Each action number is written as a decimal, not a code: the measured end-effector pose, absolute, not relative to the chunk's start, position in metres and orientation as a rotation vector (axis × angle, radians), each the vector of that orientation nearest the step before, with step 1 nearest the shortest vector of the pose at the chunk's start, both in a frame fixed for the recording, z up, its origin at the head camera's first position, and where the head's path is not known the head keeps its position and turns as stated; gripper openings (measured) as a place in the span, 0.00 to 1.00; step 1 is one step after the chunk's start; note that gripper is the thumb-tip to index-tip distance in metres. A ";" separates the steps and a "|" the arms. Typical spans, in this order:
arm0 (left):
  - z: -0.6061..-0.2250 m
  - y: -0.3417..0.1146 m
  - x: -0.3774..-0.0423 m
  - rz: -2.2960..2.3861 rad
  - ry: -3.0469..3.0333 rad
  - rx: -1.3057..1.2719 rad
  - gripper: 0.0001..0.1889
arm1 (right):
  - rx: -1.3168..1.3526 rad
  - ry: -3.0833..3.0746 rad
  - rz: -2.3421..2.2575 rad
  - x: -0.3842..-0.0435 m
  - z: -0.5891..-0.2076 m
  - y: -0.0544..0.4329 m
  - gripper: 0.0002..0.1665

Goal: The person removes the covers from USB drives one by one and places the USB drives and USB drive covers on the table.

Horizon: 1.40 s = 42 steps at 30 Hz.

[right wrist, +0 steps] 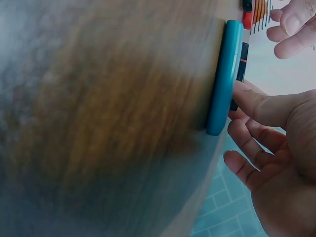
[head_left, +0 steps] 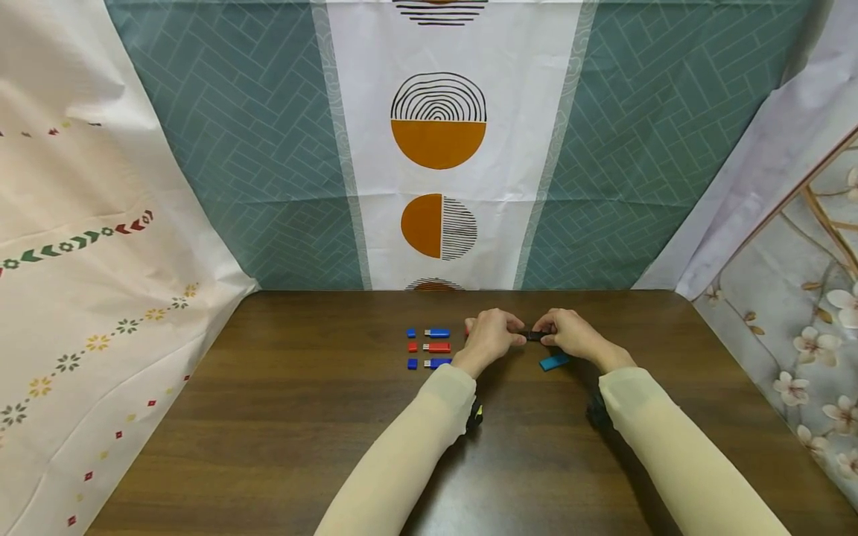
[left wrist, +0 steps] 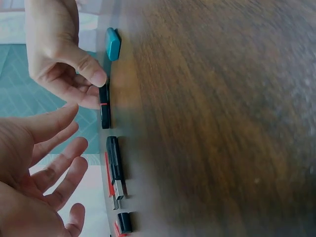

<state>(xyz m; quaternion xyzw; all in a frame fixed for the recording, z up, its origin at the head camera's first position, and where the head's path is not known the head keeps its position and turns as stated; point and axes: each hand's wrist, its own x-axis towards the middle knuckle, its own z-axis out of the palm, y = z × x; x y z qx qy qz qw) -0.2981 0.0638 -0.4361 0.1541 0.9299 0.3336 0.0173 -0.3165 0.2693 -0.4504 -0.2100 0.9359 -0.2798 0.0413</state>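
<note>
A black USB flash drive (left wrist: 104, 113) with a thin red line across it lies on the table between the hands. The right hand (head_left: 575, 336) pinches its one end between thumb and fingers; this grip shows in the left wrist view. The left hand (head_left: 491, 339) is beside the other end, fingers (left wrist: 66, 182) spread and apart from the drive. Close to the right hand, nearer the person, lies a teal USB flash drive (head_left: 554, 362). In the left wrist view an uncapped black drive (left wrist: 114, 160) and its black cap (left wrist: 124, 222) lie below the left hand's side.
Left of the hands lie uncapped drives, one blue (head_left: 437, 333), one red (head_left: 438, 348) and one dark blue (head_left: 439, 363), partly behind the left arm. Their caps (head_left: 412, 348) stand in a column to the left. A patterned curtain (head_left: 288, 149) hangs behind the wooden table (head_left: 281, 417).
</note>
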 end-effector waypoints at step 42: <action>-0.425 -0.022 -0.263 1.195 2.988 0.501 0.18 | -0.914 2.920 -1.035 -0.268 -0.419 0.196 0.11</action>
